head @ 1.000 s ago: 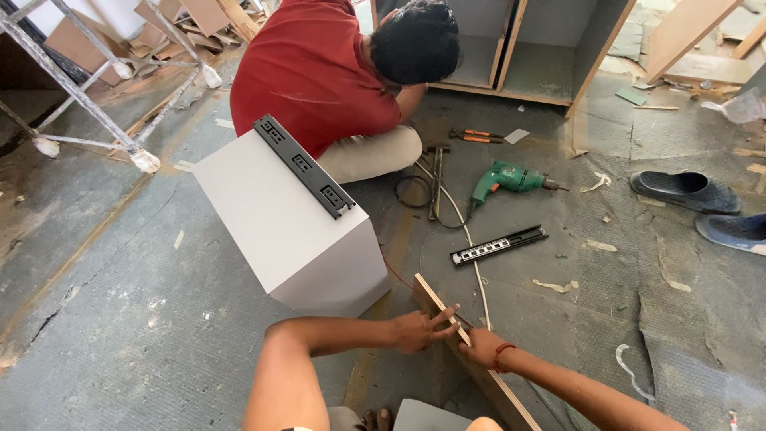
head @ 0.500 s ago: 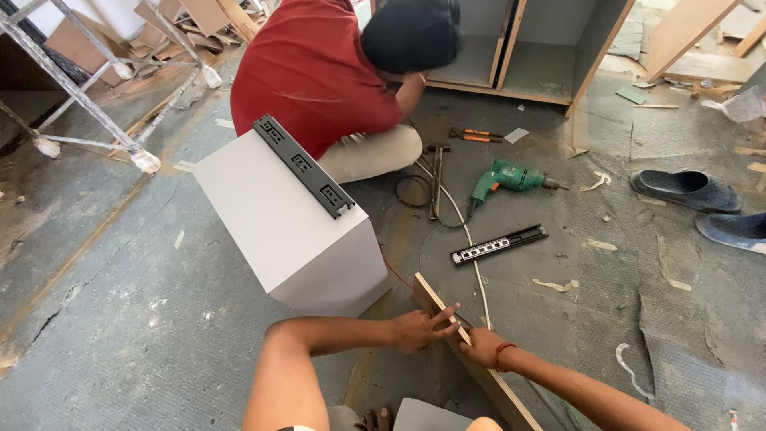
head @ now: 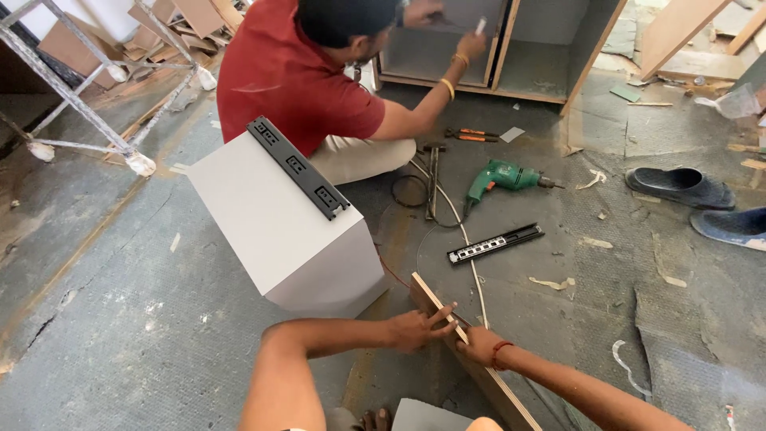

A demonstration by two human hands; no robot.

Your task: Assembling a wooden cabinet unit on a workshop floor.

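A long wooden board (head: 435, 299) stands on edge on the grey floor and runs toward the lower right. My left hand (head: 419, 327) rests against its left face with fingers spread along the top edge. On the right side of the same edge my right hand (head: 479, 345) pinches the board, a red thread at the wrist. A white cable (head: 471, 263) passes just behind both hands.
A white drawer box (head: 279, 223) with a black slide rail (head: 297, 168) sits at my left. A person in a red shirt (head: 295, 80) reaches into a cabinet (head: 511, 56). A green drill (head: 503, 177), a loose slide rail (head: 495, 243), pliers (head: 471, 136) and dark sandals (head: 678, 187) lie around.
The person in red has leaned up and reached a hand into the cabinet. My hands stay on the board's edge.
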